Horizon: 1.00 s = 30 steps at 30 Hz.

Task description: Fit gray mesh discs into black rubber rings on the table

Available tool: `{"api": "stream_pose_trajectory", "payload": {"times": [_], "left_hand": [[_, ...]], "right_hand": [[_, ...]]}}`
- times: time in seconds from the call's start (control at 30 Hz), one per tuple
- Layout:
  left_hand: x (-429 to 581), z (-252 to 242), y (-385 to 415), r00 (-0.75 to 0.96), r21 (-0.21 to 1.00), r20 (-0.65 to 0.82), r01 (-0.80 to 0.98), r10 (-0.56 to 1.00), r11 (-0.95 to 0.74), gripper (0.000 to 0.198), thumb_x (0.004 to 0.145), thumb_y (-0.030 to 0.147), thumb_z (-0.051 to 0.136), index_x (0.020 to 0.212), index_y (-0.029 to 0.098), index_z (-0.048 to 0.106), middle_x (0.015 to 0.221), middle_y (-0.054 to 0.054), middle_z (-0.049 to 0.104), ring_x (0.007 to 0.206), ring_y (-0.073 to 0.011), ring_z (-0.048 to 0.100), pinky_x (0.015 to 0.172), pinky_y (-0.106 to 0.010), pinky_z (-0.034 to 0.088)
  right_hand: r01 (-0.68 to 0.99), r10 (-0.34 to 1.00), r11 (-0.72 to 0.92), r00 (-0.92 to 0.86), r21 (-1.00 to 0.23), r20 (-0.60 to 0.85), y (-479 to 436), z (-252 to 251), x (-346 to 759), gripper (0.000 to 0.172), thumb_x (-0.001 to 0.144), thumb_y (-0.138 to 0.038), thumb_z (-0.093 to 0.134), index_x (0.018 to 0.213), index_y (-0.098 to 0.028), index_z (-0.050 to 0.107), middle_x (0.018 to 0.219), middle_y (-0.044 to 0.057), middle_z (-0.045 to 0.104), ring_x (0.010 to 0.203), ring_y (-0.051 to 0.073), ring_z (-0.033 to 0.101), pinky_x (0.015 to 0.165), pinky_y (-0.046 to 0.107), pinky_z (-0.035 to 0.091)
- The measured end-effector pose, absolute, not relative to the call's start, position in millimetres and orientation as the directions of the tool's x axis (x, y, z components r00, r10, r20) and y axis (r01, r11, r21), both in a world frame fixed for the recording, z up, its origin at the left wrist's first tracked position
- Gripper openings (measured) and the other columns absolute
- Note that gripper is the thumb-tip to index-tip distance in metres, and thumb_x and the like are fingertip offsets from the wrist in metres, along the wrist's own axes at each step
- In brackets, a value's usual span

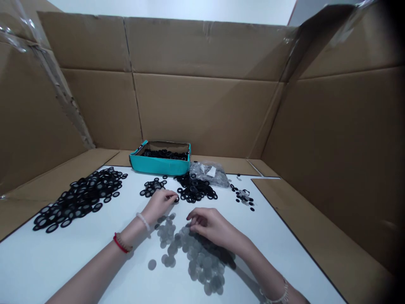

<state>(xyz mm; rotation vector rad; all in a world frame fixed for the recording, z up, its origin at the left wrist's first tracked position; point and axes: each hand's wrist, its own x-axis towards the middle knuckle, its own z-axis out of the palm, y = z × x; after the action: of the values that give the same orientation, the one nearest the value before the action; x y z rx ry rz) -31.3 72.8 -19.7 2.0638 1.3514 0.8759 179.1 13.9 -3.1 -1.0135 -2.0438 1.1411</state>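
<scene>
My left hand (162,202) reaches over the white tabletop, its fingertips closed on a small black ring (176,199). Just beyond them lies a loose pile of black rings (196,190). Above a spread of translucent grey discs (202,257) hangs my right hand (211,224), fingers curled in and thumb near the fingertips. Whether it pinches anything is too small to make out. A smaller heap of ring pieces (152,187) sits behind my left hand. One grey disc (152,264) lies apart, toward the front.
A large pile of black rings with grey centres (85,196) covers the left side. At the back stand a teal box (160,164) of black rings and a clear plastic bag (209,174). Small scattered pieces (244,196) lie right. Cardboard walls (202,105) enclose the table.
</scene>
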Motion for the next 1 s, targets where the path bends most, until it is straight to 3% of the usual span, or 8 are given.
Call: {"api": "stream_pose_trajectory", "payload": {"times": [0.2, 0.33, 0.43, 0.6, 0.8, 1.0], "left_hand": [[-7.0, -1.3, 47.8, 0.341, 0.881, 0.105, 0.403, 0.934, -0.247, 0.033, 0.081, 0.041, 0.050, 0.078, 0.016, 0.070, 0.076, -0.005, 0.069, 0.070, -0.0197, 0.061, 0.059, -0.025, 0.045], [5.6, 10.9, 30.5, 0.309, 0.977, -0.045, 0.213, 0.950, -0.023, 0.026, 0.077, 0.037, 0.058, 0.081, 0.015, 0.071, 0.075, -0.005, 0.068, 0.074, -0.0191, 0.060, 0.066, -0.026, 0.046], [8.0, 15.2, 25.1, 0.289, 0.986, -0.116, 0.146, 0.950, 0.076, 0.028, 0.073, 0.033, 0.064, 0.094, 0.015, 0.070, 0.088, -0.007, 0.071, 0.086, -0.0217, 0.061, 0.075, -0.029, 0.047], [8.8, 14.4, 23.8, 0.296, 0.992, -0.071, 0.124, 0.953, 0.035, 0.028, 0.071, 0.029, 0.066, 0.095, 0.014, 0.069, 0.101, -0.010, 0.069, 0.095, -0.0251, 0.060, 0.081, -0.032, 0.047], [9.9, 5.5, 25.4, 0.245, 0.997, 0.043, 0.058, 0.969, -0.059, 0.024, 0.071, 0.025, 0.064, 0.092, 0.014, 0.059, 0.082, -0.005, 0.065, 0.081, -0.0188, 0.061, 0.074, -0.029, 0.048], [9.0, 3.1, 27.9, 0.192, 0.996, 0.083, 0.028, 0.978, -0.090, 0.020, 0.070, 0.020, 0.064, 0.087, 0.016, 0.054, 0.075, 0.000, 0.058, 0.076, -0.0132, 0.056, 0.070, -0.023, 0.045]], "right_hand": [[0.166, 0.930, 0.332, -0.220, -0.929, 0.293, 18.3, 0.3, 169.1, 0.007, 0.077, -0.022, 0.061, 0.083, -0.019, 0.060, 0.080, 0.002, 0.063, 0.074, 0.016, 0.059, 0.068, 0.027, 0.047], [0.095, 0.962, 0.263, -0.106, -0.960, 0.253, 21.2, -3.7, 169.5, 0.014, 0.075, -0.026, 0.064, 0.085, -0.018, 0.057, 0.079, 0.002, 0.062, 0.073, 0.017, 0.059, 0.065, 0.027, 0.047], [0.080, 0.979, 0.196, -0.077, -0.977, 0.190, 23.7, -4.6, 171.0, 0.021, 0.072, -0.029, 0.067, 0.086, -0.018, 0.056, 0.076, 0.001, 0.059, 0.067, 0.015, 0.058, 0.060, 0.025, 0.046], [0.039, 0.988, 0.092, -0.131, -0.995, 0.086, 27.1, -6.8, 170.3, 0.025, 0.068, -0.034, 0.069, 0.081, -0.016, 0.058, 0.073, 0.001, 0.060, 0.068, 0.016, 0.057, 0.060, 0.026, 0.045], [0.016, 0.989, 0.015, -0.149, -1.000, 0.012, 26.6, -8.8, 167.8, 0.030, 0.068, -0.038, 0.068, 0.087, -0.015, 0.065, 0.080, 0.005, 0.065, 0.069, 0.016, 0.057, 0.061, 0.027, 0.044], [0.069, 0.988, 0.053, -0.148, -0.996, 0.043, 23.6, -4.9, 165.6, 0.021, 0.071, -0.037, 0.065, 0.069, -0.016, 0.063, 0.061, -0.002, 0.054, 0.058, 0.012, 0.048, 0.056, 0.024, 0.037]]}}
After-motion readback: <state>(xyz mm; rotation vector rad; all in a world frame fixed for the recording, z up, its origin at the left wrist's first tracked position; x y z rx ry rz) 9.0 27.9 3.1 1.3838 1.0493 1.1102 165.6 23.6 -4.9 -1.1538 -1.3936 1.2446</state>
